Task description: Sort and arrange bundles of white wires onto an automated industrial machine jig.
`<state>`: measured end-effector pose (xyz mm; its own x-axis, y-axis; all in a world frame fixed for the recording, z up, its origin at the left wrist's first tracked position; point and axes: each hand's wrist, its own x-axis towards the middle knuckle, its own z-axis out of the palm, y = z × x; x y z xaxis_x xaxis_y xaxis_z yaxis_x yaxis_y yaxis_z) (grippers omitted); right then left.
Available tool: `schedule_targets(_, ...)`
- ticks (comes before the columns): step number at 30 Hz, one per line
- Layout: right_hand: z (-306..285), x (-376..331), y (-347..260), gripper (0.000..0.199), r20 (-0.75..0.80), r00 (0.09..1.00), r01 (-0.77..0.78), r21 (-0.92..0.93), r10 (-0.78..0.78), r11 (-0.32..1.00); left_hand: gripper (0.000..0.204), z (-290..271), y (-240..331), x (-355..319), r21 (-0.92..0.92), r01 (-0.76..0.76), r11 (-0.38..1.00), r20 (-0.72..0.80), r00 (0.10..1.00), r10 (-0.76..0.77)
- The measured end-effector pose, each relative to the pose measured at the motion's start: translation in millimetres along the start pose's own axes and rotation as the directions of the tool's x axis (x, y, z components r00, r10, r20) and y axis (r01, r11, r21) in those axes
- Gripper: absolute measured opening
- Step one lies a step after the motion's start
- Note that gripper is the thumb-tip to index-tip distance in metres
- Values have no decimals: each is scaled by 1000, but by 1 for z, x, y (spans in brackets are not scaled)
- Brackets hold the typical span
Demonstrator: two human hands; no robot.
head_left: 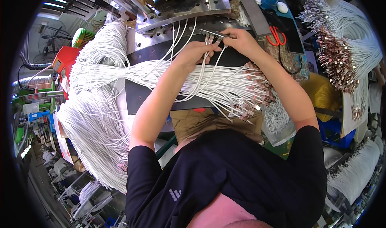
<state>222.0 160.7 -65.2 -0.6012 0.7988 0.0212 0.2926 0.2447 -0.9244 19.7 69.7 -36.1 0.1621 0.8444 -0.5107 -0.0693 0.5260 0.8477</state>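
My left hand (194, 54) is closed around a few white cables whose metal connector ends (210, 39) stick up past its fingers. Close beside it, my right hand (240, 42) pinches the end of another white cable (219, 60). A thin metal strip (207, 31) lies by the right fingertips; whether they hold it I cannot tell. Below both hands, a thick bundle of white cables (161, 73) rests across the dark work surface (138, 95), its connector ends (251, 97) fanned toward the right. Several loose cables run up from the bundle under the steel press plate.
The steel press plate (185, 11) stands at the far side. Red-handled scissors (276, 35) and a grey block (256, 17) lie to the right. Large cable coils (94, 123) hang at the left; another connector-ended bundle (341, 47) is far right. A clear bag (277, 119) holds small white pieces.
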Motion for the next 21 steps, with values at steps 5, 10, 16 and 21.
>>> schedule_targets(5,-2,0,3,42,25,998,-63,119,60,991,25,3,0,-4,-22,-11,1000,-42,999,10)
schedule_targets(10,0,-1,2,48,26,1000,-9,121,5,993,24,7,-1,-3,-35,-31,999,-84,996,28)
schedule_targets(16,-10,-2,1,44,-6,998,-58,25,58,998,26,-12,-9,0,-44,-67,997,-66,996,64)
schedule_targets(21,-10,-6,1,53,143,990,-20,97,6,995,25,-2,-1,2,107,35,994,-84,996,-27)
